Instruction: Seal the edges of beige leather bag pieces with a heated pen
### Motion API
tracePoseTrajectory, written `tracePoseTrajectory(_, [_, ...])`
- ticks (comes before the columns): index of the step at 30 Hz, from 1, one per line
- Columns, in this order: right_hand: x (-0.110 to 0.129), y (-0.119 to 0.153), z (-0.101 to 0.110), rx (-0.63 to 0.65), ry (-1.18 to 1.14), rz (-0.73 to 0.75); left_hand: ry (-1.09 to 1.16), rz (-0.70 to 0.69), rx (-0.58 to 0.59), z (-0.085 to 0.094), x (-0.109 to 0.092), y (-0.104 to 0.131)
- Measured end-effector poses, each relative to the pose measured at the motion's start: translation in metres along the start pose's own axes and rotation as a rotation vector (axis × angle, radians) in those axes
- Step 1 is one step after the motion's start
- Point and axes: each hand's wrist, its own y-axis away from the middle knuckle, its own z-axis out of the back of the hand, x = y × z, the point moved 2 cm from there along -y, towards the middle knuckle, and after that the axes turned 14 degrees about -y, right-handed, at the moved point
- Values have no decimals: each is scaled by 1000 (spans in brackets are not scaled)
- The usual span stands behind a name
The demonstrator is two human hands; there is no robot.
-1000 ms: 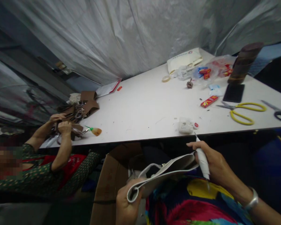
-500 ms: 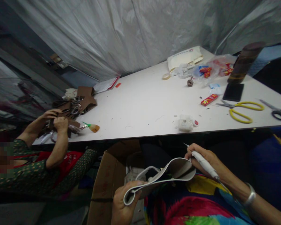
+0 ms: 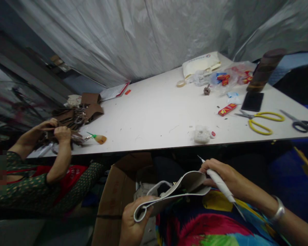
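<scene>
Left hand [image 3: 133, 223] at 6 o'clock, partly cut off by the bottom edge; fingers curled around the folded near end of a grey strap [image 3: 169, 196], thumb on top, grip closed. Strap running up toward 4 o'clock, bowed into a loop below the table [image 3: 156, 112] edge, above the lap; far end touching the right hand [image 3: 222, 176]. Right hand closed in a pen-style pinch on a white tool [image 3: 219, 182], thin tip pointing toward 11 o'clock just past the strap end; contact between tip and strap not clear. Tool's rear end tapering over the patterned cloth, hard to follow. Cardboard box [image 3: 118, 191] just at 9 o'clock of the strap, contents dark, not legible. On the table at 2 o'clock: yellow scissors [image 3: 263, 121], black scissors [image 3: 301, 124] nearly cut off at the right edge, red box [image 3: 227, 109], black phone [image 3: 252, 101]. Small white lump [image 3: 202, 133] near the table edge, nature unclear. At 9 o'clock, co-worker's hands [image 3: 56, 131] pressed onto brown pieces [image 3: 77, 114]; what is gripped is too blurred to tell.
</scene>
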Motion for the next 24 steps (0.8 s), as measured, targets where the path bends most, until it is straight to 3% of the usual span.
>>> tracePoseTrajectory(5, [7,-11,-4,5,92,152,16,25,12,0,3,0])
tracePoseTrajectory(15, [0,-23,-15,20,-128,-37,82,113,-31,2,26,10])
tracePoseTrajectory(17, [0,-26,-18,-2,-162,-51,148,65,79,6,24,14])
tracePoseTrajectory(21, [-3,-29,-27,-55,-391,-136,250,-144,471,16,25,24])
tracePoseTrajectory(24, [-5,-27,-34,-63,-514,-166,518,-229,728,8,31,15])
